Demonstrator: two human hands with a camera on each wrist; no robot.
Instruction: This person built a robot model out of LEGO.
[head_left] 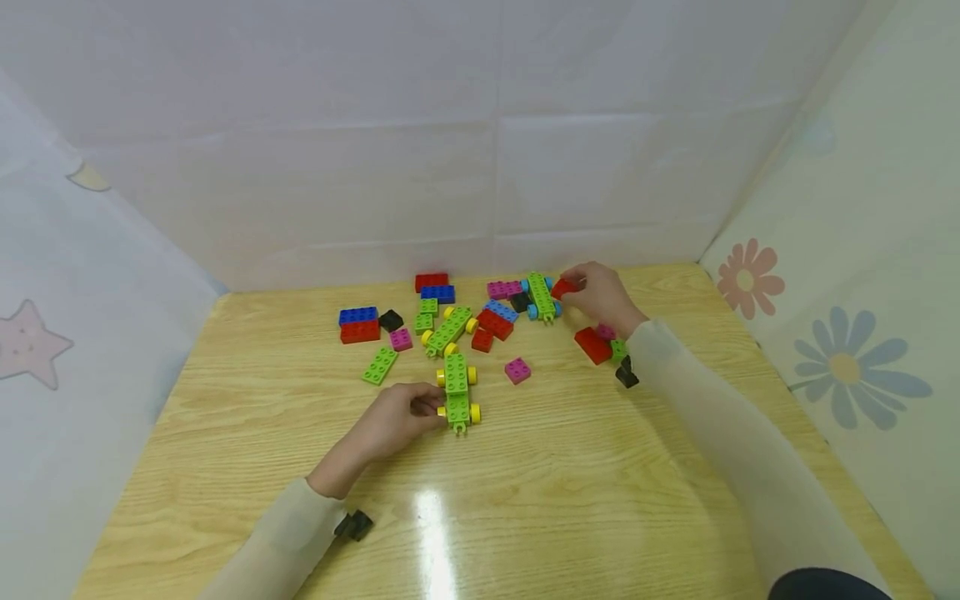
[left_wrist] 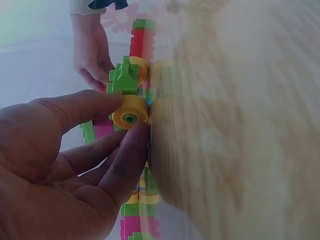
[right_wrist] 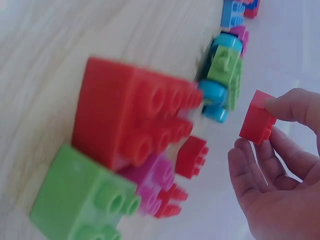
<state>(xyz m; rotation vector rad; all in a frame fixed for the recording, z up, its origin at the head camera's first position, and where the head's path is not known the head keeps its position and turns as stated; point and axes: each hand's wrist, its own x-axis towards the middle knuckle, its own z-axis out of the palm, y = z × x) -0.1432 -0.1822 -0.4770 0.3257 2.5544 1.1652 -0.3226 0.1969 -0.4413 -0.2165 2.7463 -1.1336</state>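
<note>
Pinching a red brick (head_left: 564,288) in one hand and a green car (head_left: 457,408) in the other

We look across a wood-grained counter (head_left: 540,500), where two bare hands below pale sleeves (head_left: 705,400) are busy among scattered toy pieces. In the right hand (head_left: 600,293), we see the thumb and curled fingers pinching the red brick, just beside a blue-wheeled car (head_left: 541,298) toward the back. The left hand (head_left: 393,421) is nearer to us, its thumb and fingers pinching one yellow wheel (left_wrist: 131,112) of the green car, which stands upright on the counter with a green block (head_left: 456,371) fixed over its far half. Just beyond it, we find a second yellow-wheeled car (head_left: 449,329), set at a slant. A magenta brick (head_left: 517,371) sits to the right of the pinched car, while a lime plate (head_left: 380,365) lies to its left, near a black piece (head_left: 391,321). By the right wrist, we count a long red block (head_left: 591,346), a magenta block (head_left: 606,332) and a lime block (head_left: 618,350) grouped close together.
</note>
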